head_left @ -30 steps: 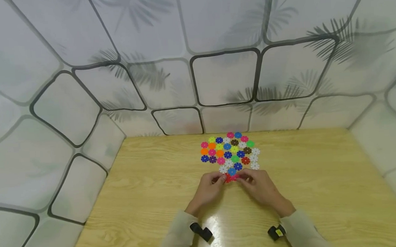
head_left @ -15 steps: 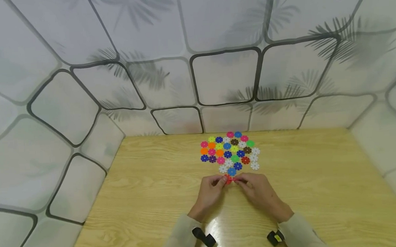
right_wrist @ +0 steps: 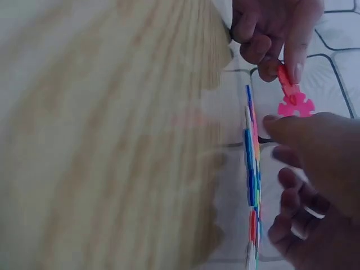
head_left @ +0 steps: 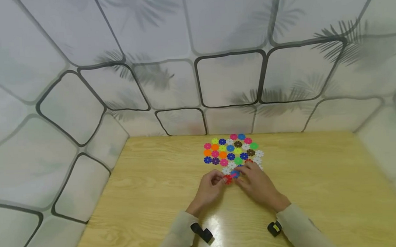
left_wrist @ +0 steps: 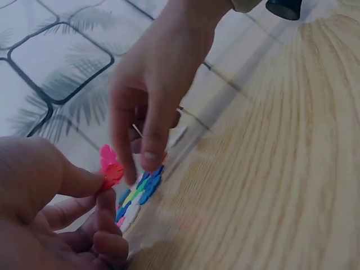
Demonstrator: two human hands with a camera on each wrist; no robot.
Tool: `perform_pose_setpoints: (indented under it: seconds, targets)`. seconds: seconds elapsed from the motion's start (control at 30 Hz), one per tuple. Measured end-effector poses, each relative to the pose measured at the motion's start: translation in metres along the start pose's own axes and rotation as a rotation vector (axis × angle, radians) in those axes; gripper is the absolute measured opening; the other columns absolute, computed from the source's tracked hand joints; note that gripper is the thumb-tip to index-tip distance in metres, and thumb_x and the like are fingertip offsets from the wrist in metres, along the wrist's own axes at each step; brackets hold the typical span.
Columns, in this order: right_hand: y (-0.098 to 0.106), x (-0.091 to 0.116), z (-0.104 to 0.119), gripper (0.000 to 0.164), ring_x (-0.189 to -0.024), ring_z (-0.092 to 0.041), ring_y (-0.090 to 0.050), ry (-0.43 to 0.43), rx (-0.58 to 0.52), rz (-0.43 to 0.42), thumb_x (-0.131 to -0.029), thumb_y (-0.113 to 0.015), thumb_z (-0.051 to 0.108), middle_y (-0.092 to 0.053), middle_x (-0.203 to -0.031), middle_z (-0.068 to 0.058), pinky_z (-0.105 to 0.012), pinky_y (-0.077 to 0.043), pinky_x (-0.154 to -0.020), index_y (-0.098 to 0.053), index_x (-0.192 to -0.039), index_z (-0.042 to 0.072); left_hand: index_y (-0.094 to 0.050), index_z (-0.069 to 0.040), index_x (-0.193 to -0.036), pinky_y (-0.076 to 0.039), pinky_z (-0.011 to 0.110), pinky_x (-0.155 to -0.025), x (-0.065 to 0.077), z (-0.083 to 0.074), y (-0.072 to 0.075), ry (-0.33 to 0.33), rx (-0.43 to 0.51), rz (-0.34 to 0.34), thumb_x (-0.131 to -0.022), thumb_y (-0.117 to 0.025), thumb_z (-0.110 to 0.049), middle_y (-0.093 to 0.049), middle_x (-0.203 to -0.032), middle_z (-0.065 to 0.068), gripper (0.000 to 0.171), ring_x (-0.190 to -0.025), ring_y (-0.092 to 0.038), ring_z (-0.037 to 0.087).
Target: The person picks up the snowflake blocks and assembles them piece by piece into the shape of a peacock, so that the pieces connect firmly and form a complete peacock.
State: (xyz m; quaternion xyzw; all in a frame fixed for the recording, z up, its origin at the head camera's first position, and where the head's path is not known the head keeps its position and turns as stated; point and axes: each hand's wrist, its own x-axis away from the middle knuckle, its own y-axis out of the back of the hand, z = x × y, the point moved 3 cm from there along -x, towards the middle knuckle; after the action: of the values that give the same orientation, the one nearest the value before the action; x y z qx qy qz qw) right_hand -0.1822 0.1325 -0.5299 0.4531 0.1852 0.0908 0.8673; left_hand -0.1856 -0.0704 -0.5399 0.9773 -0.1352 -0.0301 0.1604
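Note:
My left hand [head_left: 210, 187] pinches a red flower-shaped plastic disc [head_left: 227, 179] between thumb and index finger. Joined to it at an angle is a pink disc [right_wrist: 296, 107], its notched edge sticking out from the red one. My right hand [head_left: 258, 181] is just beside the pair, thumb and fingers apart and bent, with nothing seen between them. In the left wrist view, a small gap separates its fingertips from the pink disc. Its fingers reach over the near edge of the spread of coloured discs [head_left: 230, 148], covering part of the nearest ones.
The discs lie flat in a tight patch at the table's back edge, in orange, blue, white, green, brown and other colours. The wood-grain table [head_left: 148, 199] meets a patterned wall covering [head_left: 229, 79] behind. A wrist camera [head_left: 201, 232] sits on each sleeve.
Earlier, the right fingers held the pink disc against the red one. They have let go and moved forward over the near discs. The left hand keeps its pinch.

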Motion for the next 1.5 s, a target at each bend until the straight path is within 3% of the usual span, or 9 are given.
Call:
perform_pose_setpoints:
  seconds: [0.13,0.4,0.6,0.7,0.87,1.0,1.1,1.27,1.5]
  targets:
    - [-0.004,-0.005,-0.002,0.036,-0.106,-0.021,-0.057,-0.026,0.061,0.080,-0.102,-0.079,0.029,-0.062,-0.112,-0.003,-0.040,-0.057,-0.089,-0.076,-0.132,0.008,-0.071,-0.001,-0.108,-0.054,0.018,-0.080,-0.002,0.008,-0.001,0.008,0.044,0.001,-0.105,-0.069,-0.008,-0.072,-0.101,0.012,0.008,-0.087,-0.063,0.009]
    - [-0.005,-0.007,-0.002,0.010,-0.110,-0.023,-0.064,-0.021,0.010,0.072,-0.099,-0.081,0.018,-0.072,-0.114,-0.001,-0.045,-0.061,-0.098,-0.076,-0.105,0.012,-0.069,0.001,-0.108,-0.054,0.018,-0.079,-0.005,0.013,-0.003,0.027,0.081,0.005,-0.103,-0.071,-0.008,-0.073,-0.101,0.014,0.010,-0.087,-0.064,0.008]
    - [-0.002,-0.005,-0.005,0.028,-0.118,-0.030,-0.070,-0.044,-0.074,0.128,-0.098,-0.082,0.016,-0.076,-0.124,-0.008,-0.054,-0.058,-0.107,-0.075,-0.123,0.008,-0.069,0.001,-0.109,-0.054,0.018,-0.080,-0.003,0.014,-0.004,0.040,0.106,-0.002,-0.103,-0.072,-0.008,-0.072,-0.100,0.011,0.011,-0.087,-0.064,0.009]
    - [0.000,-0.003,-0.007,0.026,-0.107,-0.023,-0.072,-0.090,-0.119,0.140,-0.095,-0.085,0.015,-0.077,-0.115,-0.006,-0.047,-0.062,-0.098,-0.077,-0.119,0.008,-0.072,-0.001,-0.109,-0.055,0.018,-0.080,-0.003,0.015,-0.005,0.050,0.099,-0.001,-0.103,-0.073,-0.011,-0.073,-0.100,0.009,0.012,-0.087,-0.065,0.009]
    - [0.005,0.004,-0.002,0.011,-0.089,-0.011,-0.070,-0.081,-0.196,0.056,-0.096,-0.084,0.012,-0.080,-0.101,0.000,-0.026,-0.061,-0.080,-0.083,-0.106,0.012,-0.075,-0.001,-0.108,-0.055,0.019,-0.078,-0.001,0.015,-0.003,0.073,0.078,-0.031,-0.104,-0.074,-0.014,-0.075,-0.099,0.009,0.014,-0.086,-0.065,0.010]
    - [0.013,0.011,0.004,0.017,-0.093,-0.016,-0.079,-0.072,-0.276,-0.053,-0.096,-0.083,0.008,-0.084,-0.107,-0.004,-0.026,-0.065,-0.083,-0.083,-0.112,0.010,-0.075,0.002,-0.109,-0.055,0.018,-0.077,-0.002,0.013,-0.003,0.066,0.095,-0.024,-0.105,-0.073,-0.013,-0.076,-0.099,0.013,0.016,-0.086,-0.066,0.010]
    - [0.013,0.014,0.005,0.017,-0.096,-0.018,-0.081,-0.066,-0.281,-0.082,-0.097,-0.082,0.006,-0.085,-0.109,-0.004,-0.027,-0.066,-0.086,-0.082,-0.113,0.010,-0.076,0.003,-0.110,-0.055,0.017,-0.078,-0.003,0.014,-0.004,0.058,0.104,-0.012,-0.105,-0.072,-0.012,-0.077,-0.100,0.015,0.017,-0.086,-0.067,0.009]
    - [0.011,0.014,0.003,0.015,-0.096,-0.018,-0.082,0.010,-0.251,-0.111,-0.096,-0.082,0.004,-0.085,-0.107,-0.002,-0.028,-0.067,-0.086,-0.084,-0.109,0.013,-0.077,0.004,-0.110,-0.056,0.017,-0.076,-0.002,0.014,-0.004,0.044,0.132,0.002,-0.104,-0.074,-0.010,-0.079,-0.098,0.017,0.017,-0.083,-0.068,0.007]
    - [0.005,0.015,0.005,0.021,-0.092,-0.018,-0.082,0.230,-0.197,-0.185,-0.089,-0.084,-0.006,-0.085,-0.103,-0.003,-0.031,-0.067,-0.083,-0.084,-0.104,0.009,-0.078,0.006,-0.105,-0.058,0.019,-0.073,0.000,0.016,-0.005,0.019,0.194,-0.009,-0.101,-0.075,-0.005,-0.081,-0.097,0.020,0.012,-0.079,-0.070,0.005]
